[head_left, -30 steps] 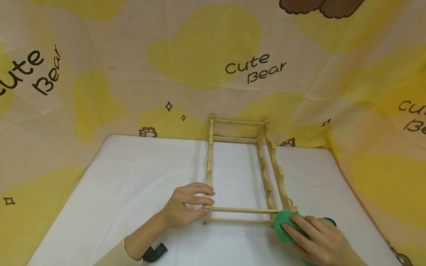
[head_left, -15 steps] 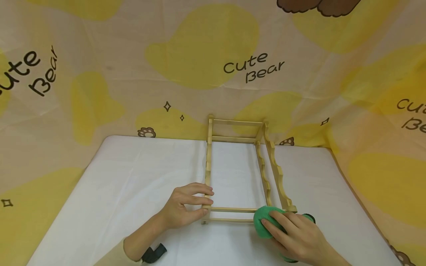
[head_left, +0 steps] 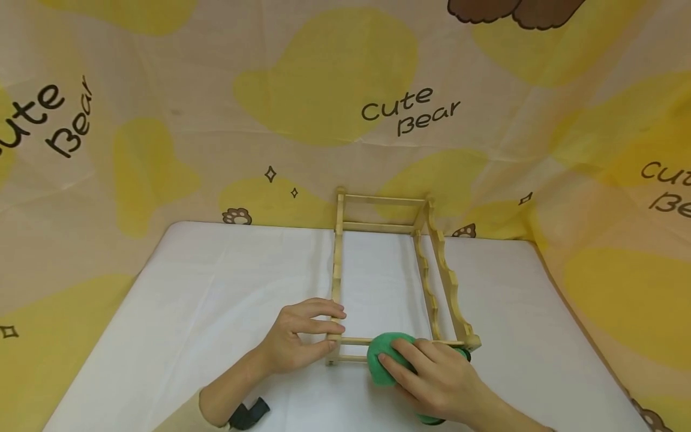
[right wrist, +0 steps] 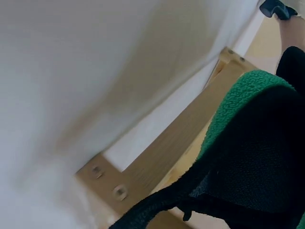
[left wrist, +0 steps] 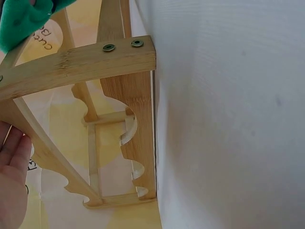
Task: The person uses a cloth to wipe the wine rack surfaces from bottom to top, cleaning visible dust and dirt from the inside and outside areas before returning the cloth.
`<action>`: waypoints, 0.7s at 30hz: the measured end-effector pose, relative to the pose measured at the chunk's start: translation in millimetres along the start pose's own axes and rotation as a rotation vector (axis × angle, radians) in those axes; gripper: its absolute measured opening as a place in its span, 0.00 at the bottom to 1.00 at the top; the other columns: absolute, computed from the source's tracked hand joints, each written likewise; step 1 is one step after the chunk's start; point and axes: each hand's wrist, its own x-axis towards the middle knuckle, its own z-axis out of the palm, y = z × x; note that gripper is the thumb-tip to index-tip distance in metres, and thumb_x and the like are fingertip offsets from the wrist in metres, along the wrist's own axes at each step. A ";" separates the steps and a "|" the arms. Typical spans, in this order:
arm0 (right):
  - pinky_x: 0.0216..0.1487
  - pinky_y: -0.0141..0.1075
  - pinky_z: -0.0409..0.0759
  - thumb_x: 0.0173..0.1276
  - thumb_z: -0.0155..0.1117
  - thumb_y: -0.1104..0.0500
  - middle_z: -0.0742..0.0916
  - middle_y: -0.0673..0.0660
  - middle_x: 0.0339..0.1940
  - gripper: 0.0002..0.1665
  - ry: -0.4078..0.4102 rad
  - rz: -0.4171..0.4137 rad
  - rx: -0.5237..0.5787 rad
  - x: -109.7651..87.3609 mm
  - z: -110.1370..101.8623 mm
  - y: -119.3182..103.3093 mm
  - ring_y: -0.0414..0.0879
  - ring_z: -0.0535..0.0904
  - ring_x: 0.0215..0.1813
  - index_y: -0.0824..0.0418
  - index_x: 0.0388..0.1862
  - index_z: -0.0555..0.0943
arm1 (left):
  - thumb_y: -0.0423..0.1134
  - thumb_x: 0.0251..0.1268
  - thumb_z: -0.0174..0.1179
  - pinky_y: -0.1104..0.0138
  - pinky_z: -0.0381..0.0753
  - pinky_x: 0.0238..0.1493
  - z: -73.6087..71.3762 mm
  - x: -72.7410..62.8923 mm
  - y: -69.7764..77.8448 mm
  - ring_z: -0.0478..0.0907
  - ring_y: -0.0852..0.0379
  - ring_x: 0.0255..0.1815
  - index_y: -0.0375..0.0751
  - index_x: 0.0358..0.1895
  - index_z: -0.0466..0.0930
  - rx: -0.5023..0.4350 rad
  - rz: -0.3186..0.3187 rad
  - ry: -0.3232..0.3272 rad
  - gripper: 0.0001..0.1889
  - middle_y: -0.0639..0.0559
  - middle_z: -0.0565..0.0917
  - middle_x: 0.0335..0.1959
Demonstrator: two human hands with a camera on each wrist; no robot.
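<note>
A bamboo rack (head_left: 337,264) with scalloped side rails lies on the white surface, its long sides running away from me. My left hand (head_left: 302,336) holds its near left corner, fingers over the left rail and thumb by the front bar. In the left wrist view, some fingers (left wrist: 14,152) show beside a rail. With bent fingers, my right hand (head_left: 439,378) grips a bunched green cloth (head_left: 385,359) with black edging against the rack's front bars. The right wrist view shows the cloth's terry side (right wrist: 238,107) and black mesh part (right wrist: 257,167), covering part of the bars.
Yellow-and-beige "Cute Bear" fabric (head_left: 302,72) hangs behind and along both sides of the white-covered table (head_left: 237,270). A dark strap piece (head_left: 249,414) shows beside the left forearm. Metal screw heads (left wrist: 137,43) sit on the rack's end bar.
My right hand has slid the green cloth leftward along the front bars, from the right corner to about mid-bar. The left hand stays at the left corner and the rack holds its place.
</note>
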 end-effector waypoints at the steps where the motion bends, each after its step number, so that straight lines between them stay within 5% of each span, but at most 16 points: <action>1: 0.28 0.28 0.82 0.79 0.54 0.52 0.88 0.58 0.42 0.18 -0.002 -0.004 -0.003 2.3 1.7 -0.6 0.45 0.79 0.31 0.60 0.48 0.89 | 0.18 0.43 0.72 0.54 0.85 0.61 0.1 0.1 -0.1 0.85 0.39 0.54 0.38 0.44 0.90 -0.001 0.002 0.000 0.21 0.40 0.89 0.48; 21: 0.28 0.24 0.80 0.79 0.55 0.51 0.88 0.56 0.46 0.18 -0.066 0.012 -0.040 31.1 17.6 -14.5 0.43 0.78 0.31 0.57 0.52 0.89 | 0.20 0.48 0.73 0.54 0.84 0.63 0.8 -1.6 -2.5 0.85 0.39 0.54 0.38 0.45 0.90 0.009 0.015 0.000 0.19 0.40 0.88 0.49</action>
